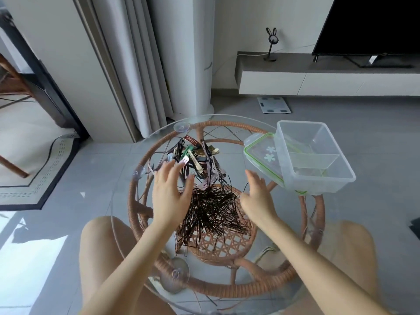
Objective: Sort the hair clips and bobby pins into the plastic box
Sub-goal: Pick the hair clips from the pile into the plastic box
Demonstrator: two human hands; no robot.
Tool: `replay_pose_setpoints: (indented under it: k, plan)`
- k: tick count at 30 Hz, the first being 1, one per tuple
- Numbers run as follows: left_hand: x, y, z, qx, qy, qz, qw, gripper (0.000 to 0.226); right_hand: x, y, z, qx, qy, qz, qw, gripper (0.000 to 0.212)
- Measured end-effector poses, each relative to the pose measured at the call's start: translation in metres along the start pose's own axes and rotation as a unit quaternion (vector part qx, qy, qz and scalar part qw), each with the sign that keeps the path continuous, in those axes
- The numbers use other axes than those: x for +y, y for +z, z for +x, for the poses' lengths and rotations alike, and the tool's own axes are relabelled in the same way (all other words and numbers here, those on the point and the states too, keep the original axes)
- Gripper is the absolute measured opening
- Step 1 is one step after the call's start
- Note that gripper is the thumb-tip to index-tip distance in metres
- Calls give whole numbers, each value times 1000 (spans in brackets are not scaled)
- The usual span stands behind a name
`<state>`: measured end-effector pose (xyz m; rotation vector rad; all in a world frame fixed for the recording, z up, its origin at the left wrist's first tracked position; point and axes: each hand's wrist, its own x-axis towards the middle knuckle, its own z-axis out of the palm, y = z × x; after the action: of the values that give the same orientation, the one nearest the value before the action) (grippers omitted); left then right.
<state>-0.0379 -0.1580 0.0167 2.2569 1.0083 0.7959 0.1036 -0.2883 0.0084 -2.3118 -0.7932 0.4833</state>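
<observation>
Head view, hands (172, 194) spread empty, bobby pins (213, 212) seemingly fanned toward person.

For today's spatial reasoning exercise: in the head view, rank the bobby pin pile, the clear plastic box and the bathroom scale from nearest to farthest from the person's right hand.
1. Bobby pin pile: just left of the right hand, on the glass table.
2. Clear plastic box: to its right, at the table's far right edge.
3. Bathroom scale: on the floor beyond the table.
</observation>
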Motion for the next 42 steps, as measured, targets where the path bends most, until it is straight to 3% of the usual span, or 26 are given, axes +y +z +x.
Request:
replay_pose_setpoints:
  k: [3,7,9,13,16,20,24,26,30,34,36,39,41,42]
  plan:
    - [-20,0,31,43,-55,60,996,43,-4,21,-12,-18,-80,-45,996,60]
    - [-44,4,63,-46,-140,52,988,53,-12,16,-24,-71,-100,36,992,57]
    - [-43,9,70,-77,-124,33,989,54,-16,6,-22,-82,-103,99,986,52]
    - [-34,16,88,-80,-99,-37,991,54,-37,-13,19,-4,-99,138,985,37]
    - [-38,18,112,-70,-77,3,995,52,-52,-11,70,-8,-84,79,993,45]
    - [-45,27,139,-166,-62,60,982,63,-72,14,119,-44,-81,9,996,55]
    - [-39,33,147,-204,-36,44,977,73,-90,45,135,-50,-87,-36,994,50]
    - [-38,34,146,-205,-20,11,979,65,-91,52,134,-66,-110,-34,991,44]
    - [-33,35,132,-153,-64,-109,980,28,-87,49,120,-51,-129,58,989,27]
    - [-22,33,120,-118,-70,-147,979,22,-81,38,103,-27,-151,76,985,25]
    - [-20,31,120,-130,-74,-162,975,24,-78,26,93,28,-182,30,982,28]
    - [-19,24,121,-154,-67,-170,971,27,-65,-18,71,245,-210,-71,944,30]
    - [-19,20,122,-174,-64,-165,969,30,-46,-57,58,347,-137,-206,905,37]
    - [-19,19,123,-181,-63,-158,969,31,-35,-74,56,334,-66,-272,900,44]
